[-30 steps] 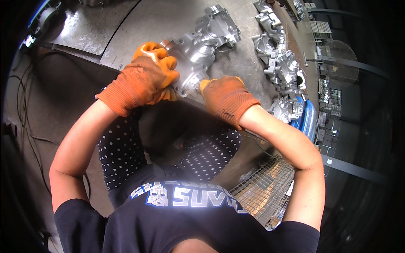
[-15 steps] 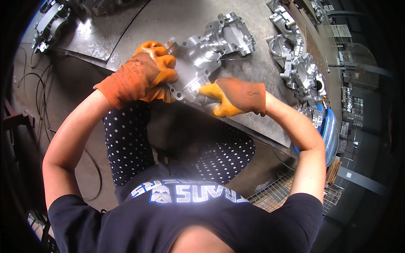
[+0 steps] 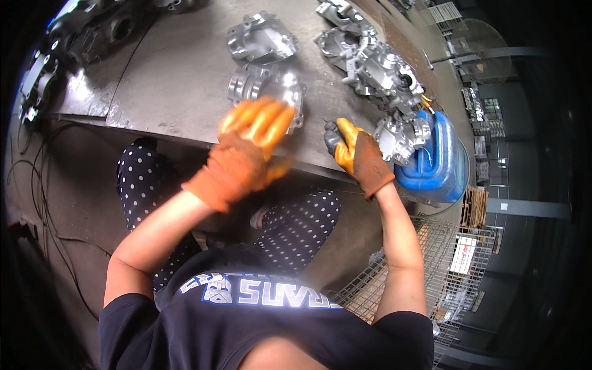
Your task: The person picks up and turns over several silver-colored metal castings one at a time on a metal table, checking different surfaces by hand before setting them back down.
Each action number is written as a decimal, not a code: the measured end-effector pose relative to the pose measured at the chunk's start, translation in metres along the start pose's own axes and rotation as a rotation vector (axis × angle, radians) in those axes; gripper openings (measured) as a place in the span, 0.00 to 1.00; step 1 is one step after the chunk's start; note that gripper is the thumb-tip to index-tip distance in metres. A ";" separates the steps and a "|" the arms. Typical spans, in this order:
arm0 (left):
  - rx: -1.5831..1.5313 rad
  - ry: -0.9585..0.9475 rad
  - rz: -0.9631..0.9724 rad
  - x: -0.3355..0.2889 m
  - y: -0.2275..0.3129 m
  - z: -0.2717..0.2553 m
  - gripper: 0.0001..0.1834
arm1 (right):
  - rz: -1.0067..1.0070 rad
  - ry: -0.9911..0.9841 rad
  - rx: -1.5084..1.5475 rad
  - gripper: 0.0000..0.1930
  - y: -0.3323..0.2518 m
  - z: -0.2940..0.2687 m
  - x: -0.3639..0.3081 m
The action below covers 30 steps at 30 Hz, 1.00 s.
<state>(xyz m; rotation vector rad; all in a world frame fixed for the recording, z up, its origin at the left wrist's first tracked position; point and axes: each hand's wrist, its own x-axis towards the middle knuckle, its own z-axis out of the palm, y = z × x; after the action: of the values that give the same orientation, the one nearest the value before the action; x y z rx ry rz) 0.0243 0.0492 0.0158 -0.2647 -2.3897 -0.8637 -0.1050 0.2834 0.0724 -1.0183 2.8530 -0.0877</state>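
Two silver cast-metal housings lie on the metal table in front of me. The nearer housing (image 3: 287, 86) has a shallow open face, and its near part is covered by my left hand (image 3: 253, 135). That hand, in an orange glove, is blurred by motion; its fingers reach over the housing with the thumb spread apart below. Behind it sits the farther housing (image 3: 262, 40). My right hand (image 3: 354, 148), gloved too with dark grey fingertips, is closed near the table's front edge. A thin dark tip shows by its fingers, too small to name. It touches neither housing.
Several similar castings (image 3: 376, 68) are piled along the table's right side, and another casting (image 3: 401, 139) sits beside my right hand. A blue plastic container (image 3: 441, 163) stands at the right. Dark castings (image 3: 92, 37) lie far left. A wire mesh basket (image 3: 425, 246) is below right.
The view has swung to the right. My hands, both on the nearer housing before, have separated: my right hand has come off it, and the housing lies turned differently.
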 end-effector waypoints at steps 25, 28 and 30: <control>0.136 -0.063 0.021 0.023 -0.072 0.042 0.19 | -0.296 -0.226 -0.831 0.07 -0.023 -0.011 0.057; 0.149 -0.070 0.011 0.023 -0.073 0.040 0.19 | -0.252 -0.308 -0.761 0.10 -0.036 -0.019 0.054; 0.192 -0.106 -0.013 0.024 -0.069 0.041 0.19 | -0.151 -0.272 -0.507 0.14 -0.030 -0.024 0.044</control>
<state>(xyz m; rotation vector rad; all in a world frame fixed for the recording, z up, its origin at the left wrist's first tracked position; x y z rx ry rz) -0.0396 0.0217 -0.0322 -0.2246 -2.5546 -0.6343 -0.1230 0.2331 0.0949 -1.2119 2.5923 0.7365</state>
